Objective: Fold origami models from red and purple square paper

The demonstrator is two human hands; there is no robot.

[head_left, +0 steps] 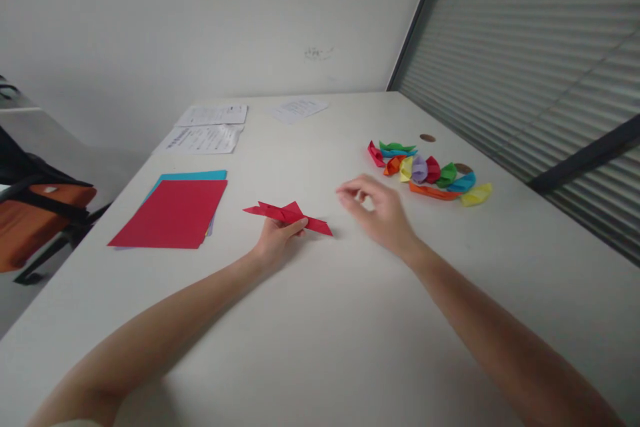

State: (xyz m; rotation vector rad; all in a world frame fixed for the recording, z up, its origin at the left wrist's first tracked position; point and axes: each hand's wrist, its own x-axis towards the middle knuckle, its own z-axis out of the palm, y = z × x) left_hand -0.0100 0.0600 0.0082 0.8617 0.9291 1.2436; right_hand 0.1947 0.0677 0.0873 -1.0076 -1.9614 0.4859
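One creased, pointed red paper fold (287, 215) between fingers (299, 223) of left hand (277, 241); right hand (381, 212) open, seemingly empty.

We faced a plain white wall (200, 27) beyond a white table (320, 347); grey slatted blinds (540, 47) in a dark frame filled our right, and an orange chair (30, 220) stood at left.

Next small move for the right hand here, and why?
Likely bring the right hand over to grip the free end of the red folded paper: the left hand pinches it near the middle, and the right hovers empty beside it, apart from the pile of coloured folded pieces.
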